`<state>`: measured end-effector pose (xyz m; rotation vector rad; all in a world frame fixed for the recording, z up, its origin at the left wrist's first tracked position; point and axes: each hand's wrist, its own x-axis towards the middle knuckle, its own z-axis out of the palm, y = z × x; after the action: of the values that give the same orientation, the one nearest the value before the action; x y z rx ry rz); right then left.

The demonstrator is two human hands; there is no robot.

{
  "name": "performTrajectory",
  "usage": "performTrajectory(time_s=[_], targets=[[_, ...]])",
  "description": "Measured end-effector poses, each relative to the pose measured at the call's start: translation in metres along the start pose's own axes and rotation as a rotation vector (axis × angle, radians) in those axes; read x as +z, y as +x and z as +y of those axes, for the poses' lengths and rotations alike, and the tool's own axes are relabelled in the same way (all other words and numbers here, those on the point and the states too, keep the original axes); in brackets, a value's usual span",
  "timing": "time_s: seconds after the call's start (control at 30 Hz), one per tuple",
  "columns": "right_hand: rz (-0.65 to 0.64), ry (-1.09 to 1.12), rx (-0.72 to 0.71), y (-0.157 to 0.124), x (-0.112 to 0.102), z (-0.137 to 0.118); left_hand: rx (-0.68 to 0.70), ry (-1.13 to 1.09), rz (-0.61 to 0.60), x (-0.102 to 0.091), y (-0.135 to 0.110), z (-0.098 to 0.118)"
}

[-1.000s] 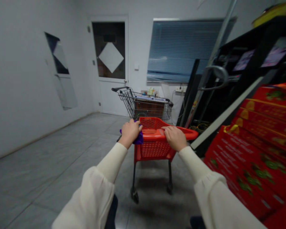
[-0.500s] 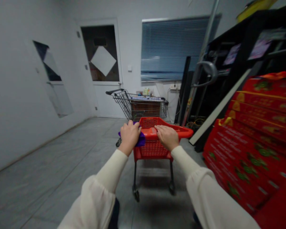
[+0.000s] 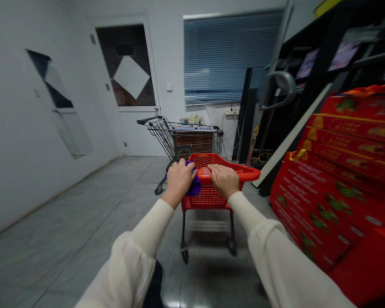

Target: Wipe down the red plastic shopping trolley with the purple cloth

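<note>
A small red shopping cart (image 3: 205,202) on dark legs with wheels stands right in front of me. Its red handle (image 3: 247,173) runs crosswise under both my hands. My left hand (image 3: 180,177) is closed around a purple cloth (image 3: 194,188), pressed against the left part of the handle. Part of the cloth hangs below my fingers. Further right, my right hand (image 3: 224,177) grips the handle with fingers bent over the top. Its fingertips are near a pale label (image 3: 205,170) at the handle's middle.
A black wire shopping cart (image 3: 163,132) holding a brown box (image 3: 192,143) stands just ahead. Red printed cartons (image 3: 327,188) are stacked close on the right, beside a leaning white board (image 3: 290,139). Behind are a white door (image 3: 141,132) and a window with blinds (image 3: 231,60).
My left hand and the purple cloth have shifted slightly right along the handle. My right hand keeps its place. The door and window have slid left and up in view.
</note>
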<state>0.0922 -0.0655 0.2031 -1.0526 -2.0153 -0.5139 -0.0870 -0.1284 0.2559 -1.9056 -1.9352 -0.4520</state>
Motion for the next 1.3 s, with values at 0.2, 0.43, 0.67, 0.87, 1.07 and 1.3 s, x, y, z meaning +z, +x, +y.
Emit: performTrajectory(time_s=[0.2,0.43,0.67,0.87,1.07,1.3], targets=[[0.006,-0.023,0.031,0.002,0.004,-0.007,-0.183,0.014,-0.02,0.003,0.008,-0.027],[0.001,-0.037,0.032,0.003,0.004,0.0,-0.009,-0.071,0.085,0.008,0.001,0.032],[-0.001,-0.048,0.014,0.003,0.003,0.0,-0.158,-0.073,-0.026,0.009,0.019,-0.019],[0.044,-0.045,0.03,0.001,0.007,-0.003,-0.178,-0.047,0.072,0.012,0.005,0.012],[0.017,-0.07,0.001,-0.004,-0.003,0.009,0.027,-0.08,0.038,0.008,0.004,0.013],[0.017,-0.068,0.029,0.0,0.005,-0.003,-0.185,-0.025,0.032,0.009,0.015,-0.009]])
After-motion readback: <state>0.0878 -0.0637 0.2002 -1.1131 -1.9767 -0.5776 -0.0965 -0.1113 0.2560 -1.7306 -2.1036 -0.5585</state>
